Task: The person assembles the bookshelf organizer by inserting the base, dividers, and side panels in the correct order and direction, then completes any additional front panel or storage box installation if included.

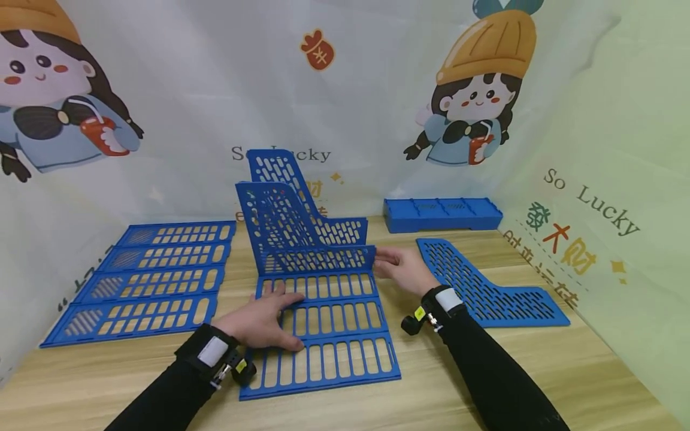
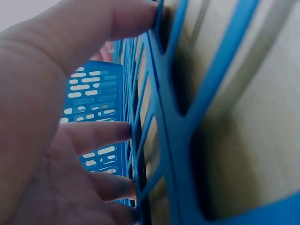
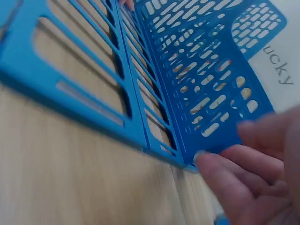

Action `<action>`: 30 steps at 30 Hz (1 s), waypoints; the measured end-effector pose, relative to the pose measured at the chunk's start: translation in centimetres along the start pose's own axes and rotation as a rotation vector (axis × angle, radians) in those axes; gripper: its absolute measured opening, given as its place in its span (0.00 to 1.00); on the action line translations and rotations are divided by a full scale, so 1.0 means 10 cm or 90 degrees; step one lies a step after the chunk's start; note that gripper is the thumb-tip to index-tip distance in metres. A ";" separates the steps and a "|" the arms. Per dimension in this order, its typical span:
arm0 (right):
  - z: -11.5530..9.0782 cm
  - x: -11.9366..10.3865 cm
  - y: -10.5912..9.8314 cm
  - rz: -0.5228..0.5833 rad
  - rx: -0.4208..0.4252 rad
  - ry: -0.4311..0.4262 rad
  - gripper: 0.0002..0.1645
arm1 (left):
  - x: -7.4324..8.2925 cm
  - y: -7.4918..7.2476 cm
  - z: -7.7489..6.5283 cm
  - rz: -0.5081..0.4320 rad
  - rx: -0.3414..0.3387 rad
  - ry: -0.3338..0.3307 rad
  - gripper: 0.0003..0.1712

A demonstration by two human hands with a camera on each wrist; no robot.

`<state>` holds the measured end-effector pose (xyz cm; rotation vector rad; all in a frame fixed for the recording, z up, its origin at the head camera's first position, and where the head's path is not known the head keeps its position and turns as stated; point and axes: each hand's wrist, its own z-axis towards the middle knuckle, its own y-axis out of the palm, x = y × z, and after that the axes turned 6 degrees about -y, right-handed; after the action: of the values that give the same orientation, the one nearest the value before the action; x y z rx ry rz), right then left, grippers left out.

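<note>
A blue slotted base panel [image 1: 334, 301] lies flat on the table in front of me. At its far part stand two L-shaped perforated side panels, a front one [image 1: 259, 206] and a rear one [image 1: 269, 157], both upright. My left hand [image 1: 261, 320] rests on the base with fingers and thumb spread across its slots. With its fingertips, my right hand [image 1: 404, 269] touches the right end of the front panel near the bottom corner. In the right wrist view that corner meets the fingertips [image 3: 201, 159], while the thumb stands apart from them.
Another blue slotted panel [image 1: 162, 272] lies flat at the left. At the right, a loose L-shaped panel [image 1: 474, 281] lies on the wooden table [image 1: 442, 377]. A long blue box-like part [image 1: 442, 218] sits against the printed backdrop [image 1: 366, 120].
</note>
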<state>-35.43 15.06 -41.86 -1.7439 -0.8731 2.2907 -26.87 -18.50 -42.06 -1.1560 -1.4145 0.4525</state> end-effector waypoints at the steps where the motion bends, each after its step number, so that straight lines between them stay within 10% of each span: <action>1: -0.05 0.03 -0.05 -0.017 -0.016 -0.008 0.29 | 0.00 0.02 0.00 -0.006 -0.002 0.004 0.58; 7: -0.37 0.23 -0.65 -0.221 0.028 0.006 0.26 | 0.03 0.05 0.01 -0.024 -0.012 0.012 0.58; 15: -0.79 0.66 -1.50 -0.345 0.024 0.161 0.34 | 0.03 0.05 0.06 -0.037 -0.003 0.012 0.59; 30: -0.84 0.70 -1.55 -0.461 0.066 0.223 0.24 | -0.13 -0.10 -0.22 0.002 -0.028 0.006 0.59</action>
<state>-33.57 33.96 -41.07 -1.4005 -1.0602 1.4889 -25.50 -20.78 -41.45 -1.1944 -1.4204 0.4203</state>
